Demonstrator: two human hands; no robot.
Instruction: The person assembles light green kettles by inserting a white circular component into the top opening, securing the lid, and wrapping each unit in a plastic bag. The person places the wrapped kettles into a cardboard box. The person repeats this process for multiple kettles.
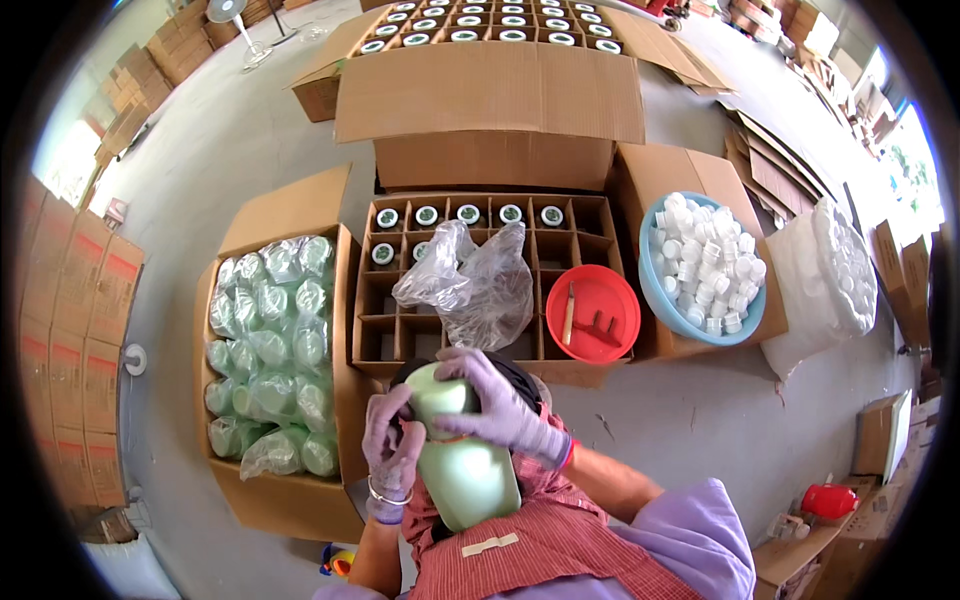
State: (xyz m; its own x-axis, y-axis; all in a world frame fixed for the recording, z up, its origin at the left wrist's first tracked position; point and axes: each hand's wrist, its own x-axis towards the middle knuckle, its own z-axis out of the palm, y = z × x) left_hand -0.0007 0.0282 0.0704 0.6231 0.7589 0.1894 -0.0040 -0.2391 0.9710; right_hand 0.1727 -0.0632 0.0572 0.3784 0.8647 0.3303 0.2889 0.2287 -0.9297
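A pale green vacuum-flask-like bottle [468,485] with a rounded cup-shaped lid [430,393] leans tilted against my lap. My right hand [505,408], in a light purple glove, wraps its fingers over the lid's top and right side. At the lid's left edge, my gloved left hand [392,445] has its fingers curled and touching it, thumb near the seam between lid and body. A thin orange-brown line shows at that seam. Just beyond my hands, a crumpled clear plastic bag [480,290] lies over the divided carton [585,374].
Several white-topped bottles [468,214] stand in the carton's far cells. A red basin [600,285] holds a knife-like tool and small dark pieces. At right, a blue basin [655,280] holds white caps [705,260]. Bagged green bottles [270,350] fill the left carton.
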